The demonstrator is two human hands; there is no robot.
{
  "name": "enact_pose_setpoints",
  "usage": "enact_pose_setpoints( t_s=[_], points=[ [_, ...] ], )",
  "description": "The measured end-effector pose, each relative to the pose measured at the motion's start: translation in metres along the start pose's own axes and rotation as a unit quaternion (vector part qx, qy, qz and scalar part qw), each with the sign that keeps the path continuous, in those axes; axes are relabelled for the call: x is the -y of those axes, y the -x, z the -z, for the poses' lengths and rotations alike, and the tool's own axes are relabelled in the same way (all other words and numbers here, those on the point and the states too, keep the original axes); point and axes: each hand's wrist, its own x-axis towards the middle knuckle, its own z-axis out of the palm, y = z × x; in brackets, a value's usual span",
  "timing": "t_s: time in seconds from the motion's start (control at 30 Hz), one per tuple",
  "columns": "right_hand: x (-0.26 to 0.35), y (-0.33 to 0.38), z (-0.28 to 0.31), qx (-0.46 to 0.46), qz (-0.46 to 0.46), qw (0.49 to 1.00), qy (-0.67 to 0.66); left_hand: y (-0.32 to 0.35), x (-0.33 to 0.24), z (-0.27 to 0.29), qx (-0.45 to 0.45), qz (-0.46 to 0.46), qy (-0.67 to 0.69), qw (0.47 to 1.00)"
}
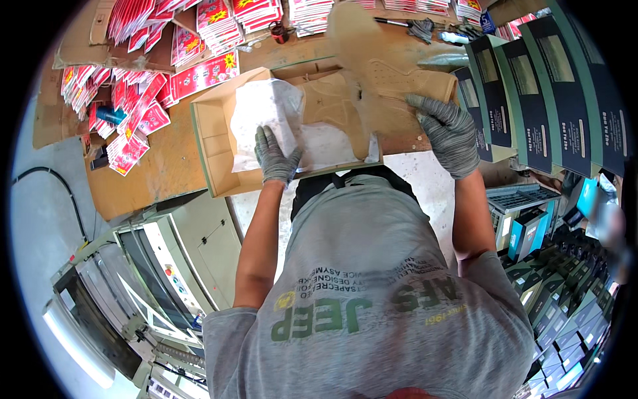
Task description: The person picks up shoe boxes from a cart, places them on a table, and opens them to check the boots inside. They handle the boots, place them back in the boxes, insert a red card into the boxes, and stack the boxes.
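Observation:
My left hand [274, 158], in a grey knitted glove, lies with fingers stretched out on crumpled white tissue paper [267, 106]. The paper lies in the left part of an open cardboard shoebox [211, 143]. Beside it in the box is a tan boot [325, 100], partly covered by more paper. My gloved right hand [452, 132] grips another tan boot [405, 78] by its shaft, at the box's right end. This boot is tilted, its pale sole turned left over the box and smeared by motion. My right palm is hidden.
Stacks of red printed packets [136, 100] crowd the table's [149, 179] left and far sides. Dark green shoeboxes [558, 93] stand in a row at the right, with more boxes [565, 299] below. A pale machine [179, 259] stands at the lower left.

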Motion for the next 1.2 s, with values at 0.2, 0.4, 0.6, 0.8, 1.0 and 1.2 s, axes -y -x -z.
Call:
enact_pose_setpoints(
  t_s=[0.2,0.4,0.6,0.8,1.0,1.2],
  points=[
    [-0.139,0.024,-0.008,0.054,0.010,0.942,0.332,-0.002,-0.013,0.006,-0.003,0.001,-0.047,0.999],
    [-0.188,0.046,-0.002,0.009,0.052,0.963,0.265,-0.003,-0.021,0.010,-0.006,0.010,-0.081,0.997],
    [-0.119,0.032,-0.045,0.030,0.160,0.966,0.202,0.002,-0.023,0.007,-0.010,0.029,-0.071,0.997],
    [-0.057,-0.040,-0.186,0.354,0.219,0.876,0.242,0.001,-0.011,0.005,-0.021,0.023,-0.053,0.998],
    [-0.118,-0.111,-0.294,0.355,0.299,0.784,0.413,-0.009,-0.019,0.021,0.035,0.036,-0.038,0.998],
    [-0.029,-0.135,-0.235,0.472,0.378,0.668,0.433,0.001,-0.021,0.028,0.027,0.042,-0.022,0.998]
  ],
)
